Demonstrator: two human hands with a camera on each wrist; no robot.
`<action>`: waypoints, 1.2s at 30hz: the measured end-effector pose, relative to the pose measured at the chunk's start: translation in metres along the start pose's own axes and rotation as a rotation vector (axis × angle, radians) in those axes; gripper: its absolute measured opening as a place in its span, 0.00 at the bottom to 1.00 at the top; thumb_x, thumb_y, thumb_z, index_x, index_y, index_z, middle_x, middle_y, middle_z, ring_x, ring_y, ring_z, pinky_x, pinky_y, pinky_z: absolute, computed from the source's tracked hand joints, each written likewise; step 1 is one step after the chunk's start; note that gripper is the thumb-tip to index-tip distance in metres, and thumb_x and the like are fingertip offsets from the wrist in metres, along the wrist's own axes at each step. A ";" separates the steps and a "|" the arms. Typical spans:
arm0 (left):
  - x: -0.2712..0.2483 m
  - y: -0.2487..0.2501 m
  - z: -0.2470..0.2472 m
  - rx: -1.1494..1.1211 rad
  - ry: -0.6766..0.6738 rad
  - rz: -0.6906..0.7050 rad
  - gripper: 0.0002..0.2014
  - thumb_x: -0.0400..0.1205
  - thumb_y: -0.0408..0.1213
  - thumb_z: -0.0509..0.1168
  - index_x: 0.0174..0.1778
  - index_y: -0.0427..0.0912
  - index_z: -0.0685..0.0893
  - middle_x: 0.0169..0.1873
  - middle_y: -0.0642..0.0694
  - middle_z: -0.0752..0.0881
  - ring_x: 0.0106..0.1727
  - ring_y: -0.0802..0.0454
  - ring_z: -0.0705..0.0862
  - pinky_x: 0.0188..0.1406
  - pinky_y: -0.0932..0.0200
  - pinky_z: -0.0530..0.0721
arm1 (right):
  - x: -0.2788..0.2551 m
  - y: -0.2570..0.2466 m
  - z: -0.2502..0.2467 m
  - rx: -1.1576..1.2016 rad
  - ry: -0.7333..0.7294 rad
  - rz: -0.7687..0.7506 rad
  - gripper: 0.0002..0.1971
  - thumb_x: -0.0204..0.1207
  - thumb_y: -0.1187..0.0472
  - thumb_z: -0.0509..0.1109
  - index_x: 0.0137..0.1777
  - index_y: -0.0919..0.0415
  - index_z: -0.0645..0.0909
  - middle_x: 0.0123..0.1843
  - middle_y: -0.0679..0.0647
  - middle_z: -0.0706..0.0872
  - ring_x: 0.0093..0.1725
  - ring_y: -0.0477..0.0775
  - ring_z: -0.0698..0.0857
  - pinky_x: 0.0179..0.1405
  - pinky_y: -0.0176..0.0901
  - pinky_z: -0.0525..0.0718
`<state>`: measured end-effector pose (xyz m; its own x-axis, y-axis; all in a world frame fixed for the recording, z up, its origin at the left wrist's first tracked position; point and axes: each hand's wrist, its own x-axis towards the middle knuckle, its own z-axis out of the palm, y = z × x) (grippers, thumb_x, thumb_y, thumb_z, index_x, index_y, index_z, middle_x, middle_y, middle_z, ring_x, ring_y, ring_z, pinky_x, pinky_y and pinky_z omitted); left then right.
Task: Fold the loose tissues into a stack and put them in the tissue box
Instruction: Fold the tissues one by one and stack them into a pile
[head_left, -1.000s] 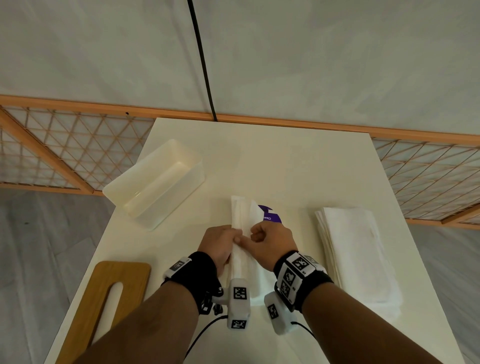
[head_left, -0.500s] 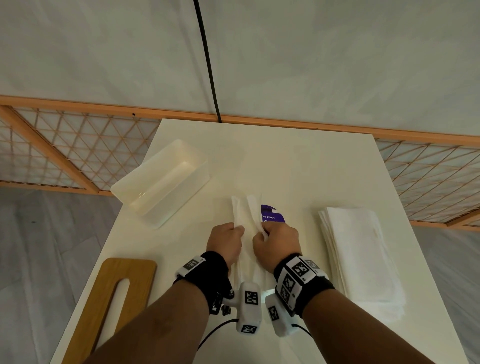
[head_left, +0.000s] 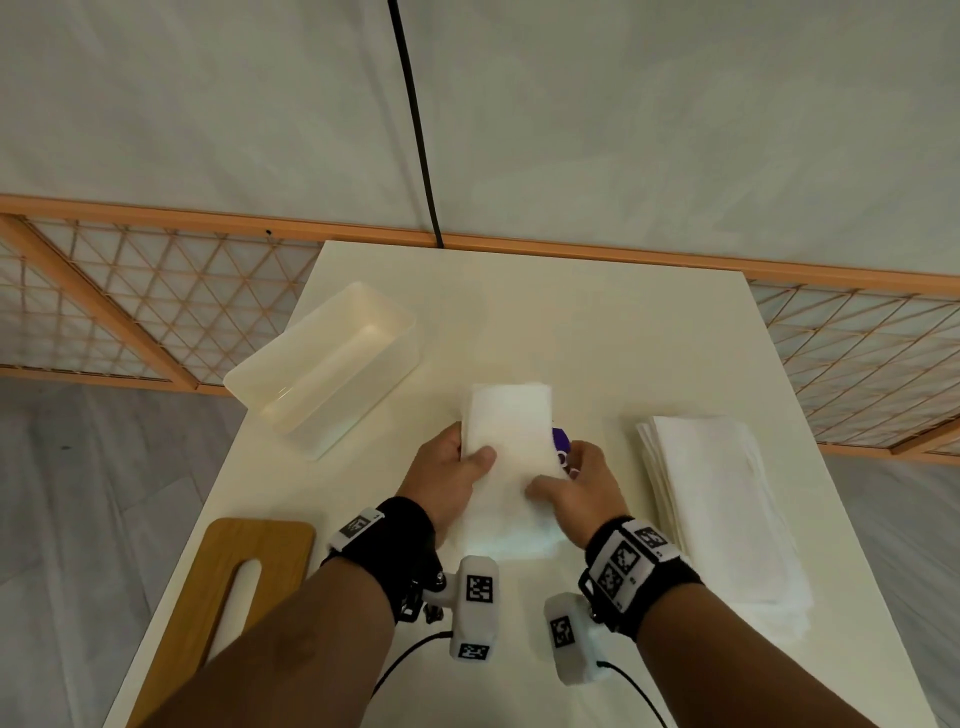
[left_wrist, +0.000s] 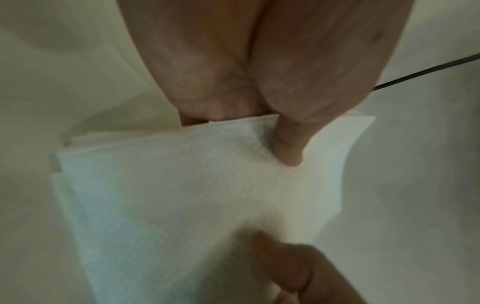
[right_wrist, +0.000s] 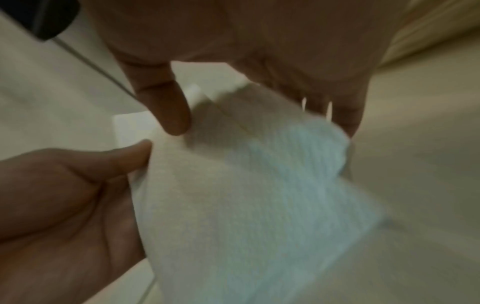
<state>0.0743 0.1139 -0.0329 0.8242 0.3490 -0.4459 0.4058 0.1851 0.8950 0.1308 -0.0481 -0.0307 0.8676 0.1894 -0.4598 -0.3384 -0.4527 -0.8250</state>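
Tissues (head_left: 506, 467) lie between both hands — left hand (head_left: 441, 480), right hand (head_left: 584, 488) pinching, apparently, opposite edges.

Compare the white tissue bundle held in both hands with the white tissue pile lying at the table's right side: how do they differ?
The held white tissue bundle is gripped by the left hand and right hand; the white tissue pile at the right lies untouched on the cream table. The bundle looks narrower, the pile wider and longer. The bundle sits at the centre, partly covering a purple packet; the pile covers nothing visible. Both are white and layered.
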 end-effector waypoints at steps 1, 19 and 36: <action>-0.002 0.005 0.000 -0.016 -0.044 0.035 0.11 0.87 0.29 0.66 0.63 0.43 0.87 0.55 0.41 0.93 0.59 0.35 0.90 0.54 0.44 0.90 | -0.001 -0.003 -0.003 0.102 -0.071 0.012 0.30 0.58 0.60 0.80 0.62 0.57 0.76 0.53 0.50 0.88 0.50 0.52 0.88 0.42 0.46 0.85; -0.019 0.020 0.024 0.291 0.127 0.442 0.20 0.79 0.30 0.74 0.58 0.56 0.75 0.52 0.55 0.86 0.51 0.64 0.86 0.49 0.68 0.85 | -0.017 -0.019 -0.010 0.124 0.201 -0.401 0.16 0.69 0.67 0.82 0.53 0.50 0.85 0.44 0.43 0.91 0.40 0.41 0.90 0.37 0.32 0.87; -0.023 0.035 0.041 0.206 0.158 0.345 0.09 0.81 0.31 0.72 0.56 0.43 0.87 0.46 0.50 0.92 0.48 0.53 0.90 0.50 0.53 0.89 | -0.038 -0.038 -0.018 0.162 0.119 -0.467 0.17 0.75 0.73 0.75 0.52 0.48 0.81 0.42 0.48 0.89 0.33 0.35 0.87 0.27 0.27 0.81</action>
<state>0.0854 0.0749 0.0093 0.8611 0.4980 -0.1021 0.2008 -0.1487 0.9683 0.1171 -0.0532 0.0242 0.9721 0.2344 0.0030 0.0513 -0.2003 -0.9784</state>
